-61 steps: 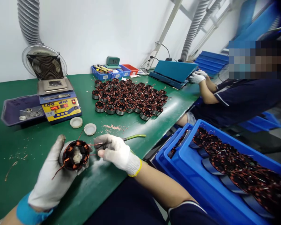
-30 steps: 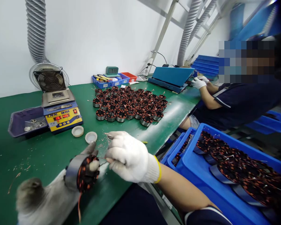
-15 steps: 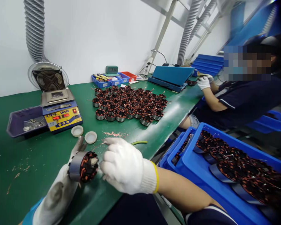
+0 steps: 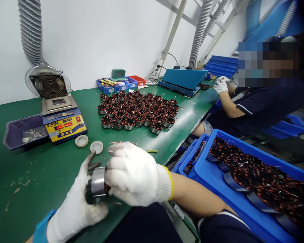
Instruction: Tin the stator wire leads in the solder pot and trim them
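Stator [image 4: 98, 182] gripped on the left, fingered on the right

Lower in the frame, left of centre, the stator sits tilted with its steel side showing, above the green table [image 4: 53, 172]. The left hand [image 4: 72, 202] is clamped around it, fingers behind, thumb below. The right hand [image 4: 134, 173] has its fingers curled against the stator's right-hand face; whether they pinch a wire is hidden, so I cannot tell.

Fine work on the winding ends seems likely. Better to press the left grip onto the steel, sparing the copper, and turn the wound face into sight. Gentle fingertips should avoid kinking leads. The left fingertips point at a white dish [image 4: 96, 147]; mind knocking it.
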`<control>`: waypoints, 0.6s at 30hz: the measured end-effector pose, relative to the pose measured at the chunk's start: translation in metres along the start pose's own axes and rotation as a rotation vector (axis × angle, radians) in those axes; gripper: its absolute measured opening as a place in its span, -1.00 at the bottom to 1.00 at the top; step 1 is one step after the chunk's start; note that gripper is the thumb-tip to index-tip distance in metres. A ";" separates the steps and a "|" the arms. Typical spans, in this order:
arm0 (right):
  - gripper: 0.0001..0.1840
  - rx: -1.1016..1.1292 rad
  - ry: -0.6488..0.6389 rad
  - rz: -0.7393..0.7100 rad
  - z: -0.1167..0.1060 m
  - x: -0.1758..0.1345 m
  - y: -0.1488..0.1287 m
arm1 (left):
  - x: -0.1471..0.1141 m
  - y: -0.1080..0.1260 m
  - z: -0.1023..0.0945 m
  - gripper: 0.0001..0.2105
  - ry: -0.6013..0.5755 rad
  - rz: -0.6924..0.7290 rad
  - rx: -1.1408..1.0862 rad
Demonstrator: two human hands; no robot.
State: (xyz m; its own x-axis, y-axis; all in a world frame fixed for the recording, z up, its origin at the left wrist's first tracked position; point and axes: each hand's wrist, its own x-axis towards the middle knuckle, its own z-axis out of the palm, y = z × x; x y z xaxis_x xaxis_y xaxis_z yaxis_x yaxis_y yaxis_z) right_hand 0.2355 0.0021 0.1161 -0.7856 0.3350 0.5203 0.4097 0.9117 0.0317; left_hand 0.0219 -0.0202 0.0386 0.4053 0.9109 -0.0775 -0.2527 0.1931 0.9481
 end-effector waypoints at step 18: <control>-0.82 0.951 0.365 0.791 0.029 -0.039 0.038 | 0.016 0.037 0.021 -0.65 0.738 -0.491 -0.371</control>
State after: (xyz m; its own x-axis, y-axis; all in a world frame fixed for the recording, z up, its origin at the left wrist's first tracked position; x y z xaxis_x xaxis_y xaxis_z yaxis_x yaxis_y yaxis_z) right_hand 0.2681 0.0305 0.0718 -0.2483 0.9124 0.3254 0.0951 0.3573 -0.9292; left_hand 0.0378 -0.0060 0.0794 -0.0832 0.6729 -0.7350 -0.5156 0.6021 0.6096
